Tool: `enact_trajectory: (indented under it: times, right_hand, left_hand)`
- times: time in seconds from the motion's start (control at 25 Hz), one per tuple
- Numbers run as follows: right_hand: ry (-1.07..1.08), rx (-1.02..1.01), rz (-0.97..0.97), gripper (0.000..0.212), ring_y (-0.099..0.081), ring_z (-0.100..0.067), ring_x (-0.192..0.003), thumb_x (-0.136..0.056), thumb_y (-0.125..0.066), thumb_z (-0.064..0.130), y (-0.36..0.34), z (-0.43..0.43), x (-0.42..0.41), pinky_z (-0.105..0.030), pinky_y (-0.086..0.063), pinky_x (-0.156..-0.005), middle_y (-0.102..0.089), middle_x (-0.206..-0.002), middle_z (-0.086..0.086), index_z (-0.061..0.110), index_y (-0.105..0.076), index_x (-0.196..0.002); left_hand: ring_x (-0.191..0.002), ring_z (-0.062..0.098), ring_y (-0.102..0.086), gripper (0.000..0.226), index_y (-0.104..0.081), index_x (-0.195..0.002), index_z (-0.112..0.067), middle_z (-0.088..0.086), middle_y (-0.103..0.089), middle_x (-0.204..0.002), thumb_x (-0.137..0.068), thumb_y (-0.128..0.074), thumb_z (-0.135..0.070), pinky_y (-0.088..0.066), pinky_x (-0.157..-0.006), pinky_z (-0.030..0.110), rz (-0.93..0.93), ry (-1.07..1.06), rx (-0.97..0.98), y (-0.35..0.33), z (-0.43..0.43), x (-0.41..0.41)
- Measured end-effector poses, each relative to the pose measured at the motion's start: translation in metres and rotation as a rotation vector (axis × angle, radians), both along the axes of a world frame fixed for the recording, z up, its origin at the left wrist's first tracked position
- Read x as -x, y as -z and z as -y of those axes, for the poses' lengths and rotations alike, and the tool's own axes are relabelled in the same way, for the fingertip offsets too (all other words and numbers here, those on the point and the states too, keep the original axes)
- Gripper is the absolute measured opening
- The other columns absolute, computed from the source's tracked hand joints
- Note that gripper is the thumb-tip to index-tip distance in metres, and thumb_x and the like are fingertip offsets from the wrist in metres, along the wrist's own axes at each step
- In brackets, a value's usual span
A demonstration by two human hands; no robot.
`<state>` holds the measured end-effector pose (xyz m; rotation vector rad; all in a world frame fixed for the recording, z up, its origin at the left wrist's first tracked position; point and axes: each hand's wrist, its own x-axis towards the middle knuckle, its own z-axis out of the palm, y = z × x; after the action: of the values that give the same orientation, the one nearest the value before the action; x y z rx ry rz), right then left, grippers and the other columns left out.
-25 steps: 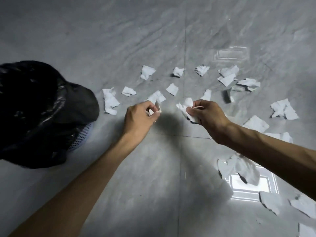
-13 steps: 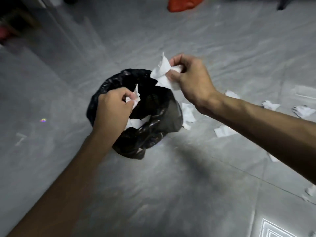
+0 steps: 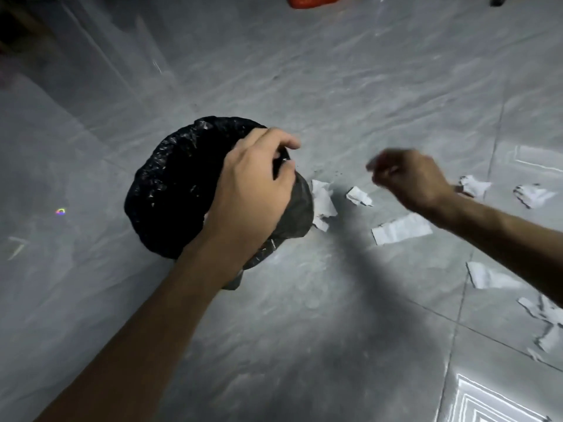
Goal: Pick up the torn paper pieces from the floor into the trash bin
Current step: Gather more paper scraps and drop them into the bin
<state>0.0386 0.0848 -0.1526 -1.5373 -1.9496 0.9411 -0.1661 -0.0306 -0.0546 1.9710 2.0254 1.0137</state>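
The trash bin (image 3: 170, 190), lined with a black plastic bag, stands on the grey floor left of centre. My left hand (image 3: 253, 190) hovers palm-down over its right half with the fingers loosely spread, and no paper shows in it. My right hand (image 3: 411, 178), blurred, is in the air to the right of the bin with its fingers loosely curled and nothing visible in them. White torn paper pieces lie on the floor: one (image 3: 323, 202) against the bin's right side, a small one (image 3: 359, 196), a long strip (image 3: 402, 228), and several more (image 3: 490, 277) further right.
An orange-red object (image 3: 310, 0) lies at the top edge, with a dark item (image 3: 499, 0) at the top right. A shiny wall panel (image 3: 61, 56) rises at the upper left. A bright light reflection (image 3: 487, 403) marks the floor tile at the bottom right.
Both hands carried paper pieces from the floor to the bin; the paper is gone from both. The right hand has swung away to the right, while the left stays over the bin.
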Motion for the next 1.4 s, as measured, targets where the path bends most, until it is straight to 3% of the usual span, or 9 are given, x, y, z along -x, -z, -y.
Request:
enact_trajectory:
  times: [0.08,0.16,0.32,0.52,0.68,0.88,1.12,1.32,1.4]
  right_hand:
    - [-0.115,0.093,0.433,0.039,-0.061,-0.033,-0.104,-0.079,-0.074,0.023,0.045,0.013,-0.036,-0.032,-0.048,-0.088,-0.064,-0.114,-0.018,0.016,-0.065,-0.117]
    - [-0.166,0.109,0.605,0.05,-0.054,-0.04,-0.11,-0.079,-0.073,0.026,0.081,0.028,-0.057,-0.042,-0.048,-0.093,-0.056,-0.121,-0.02,0.016,-0.058,-0.126]
    - [-0.171,-0.018,0.524,0.016,-0.058,-0.039,-0.095,-0.082,-0.062,0.012,0.108,0.032,-0.07,-0.042,-0.049,-0.074,-0.061,-0.098,-0.016,0.008,-0.064,-0.098]
    - [-0.037,-0.217,0.309,0.005,-0.053,-0.035,-0.087,-0.084,-0.061,0.004,0.104,0.019,-0.105,-0.039,-0.043,-0.076,-0.058,-0.095,-0.017,0.007,-0.062,-0.088]
    - [0.077,-0.184,0.434,0.003,-0.056,-0.039,-0.093,-0.081,-0.063,0.005,0.105,-0.003,-0.139,-0.042,-0.049,-0.078,-0.062,-0.1,-0.02,0.005,-0.066,-0.082]
    - [-0.178,-0.154,0.422,0.01,-0.06,-0.035,-0.081,-0.081,-0.059,-0.002,0.112,-0.009,-0.144,-0.044,-0.05,-0.07,-0.062,-0.087,-0.013,0.006,-0.065,-0.082]
    - [0.103,-0.092,0.17,0.025,-0.056,-0.015,-0.067,-0.081,-0.061,-0.002,0.106,0.008,-0.148,-0.015,-0.04,-0.062,-0.065,-0.081,-0.003,0.013,-0.06,-0.102]
    - [0.1,-0.056,0.118,0.022,-0.052,-0.004,-0.063,-0.082,-0.062,-0.002,0.091,0.025,-0.144,-0.013,-0.037,-0.059,-0.06,-0.076,-0.002,0.009,-0.065,-0.1]
    - [0.113,-0.028,0.079,0.019,-0.053,-0.003,-0.061,-0.082,-0.062,-0.002,0.087,0.028,-0.136,-0.011,-0.039,-0.058,-0.059,-0.072,0.001,0.009,-0.065,-0.097]
  left_hand:
    - [-0.087,0.004,-0.053,0.024,-0.066,-0.104,-0.015,-0.009,-0.06,-0.103,-0.086,-0.055,-0.003,-0.038,-0.083,0.007,0.02,0.13,-0.008,0.009,-0.005,-0.026]
    - [-0.089,0.004,-0.057,0.027,-0.064,-0.105,-0.015,-0.004,-0.065,-0.108,-0.086,-0.053,-0.001,-0.038,-0.083,0.005,0.033,0.246,0.042,0.03,-0.015,-0.046]
    - [-0.113,0.023,-0.057,0.029,-0.058,-0.116,-0.018,0.005,-0.061,-0.124,-0.088,-0.054,-0.011,-0.039,-0.092,0.026,0.022,0.203,0.364,0.108,-0.062,-0.072]
    - [-0.134,0.034,-0.03,0.052,-0.039,-0.136,-0.011,0.016,-0.033,-0.143,-0.089,-0.056,-0.025,-0.031,-0.108,0.04,-0.196,-0.095,0.655,0.201,-0.097,-0.064]
    - [-0.12,0.034,-0.046,0.033,-0.053,-0.123,-0.01,0.015,-0.048,-0.128,-0.09,-0.055,-0.018,-0.043,-0.091,0.041,-0.241,-0.172,0.472,0.225,-0.099,-0.057]
    - [-0.115,0.03,-0.054,0.047,-0.043,-0.131,-0.011,0.017,-0.058,-0.125,-0.087,-0.059,-0.003,-0.041,-0.087,0.031,0.132,-0.052,0.305,0.214,-0.121,-0.072]
    - [-0.114,0.036,-0.052,0.047,-0.045,-0.127,-0.007,0.017,-0.048,-0.129,-0.09,-0.062,-0.03,-0.047,-0.089,0.046,-0.205,-0.04,0.516,0.222,-0.145,-0.092]
    - [-0.099,0.03,-0.055,0.013,-0.061,-0.1,-0.008,0.015,-0.055,-0.111,-0.092,-0.059,-0.016,-0.041,-0.07,0.031,-0.086,0.033,0.365,0.228,-0.14,-0.091]
    - [-0.094,0.026,-0.054,0.009,-0.064,-0.094,-0.005,0.016,-0.055,-0.112,-0.089,-0.061,-0.013,-0.038,-0.065,0.012,0.043,-0.067,0.273,0.222,-0.142,-0.088]
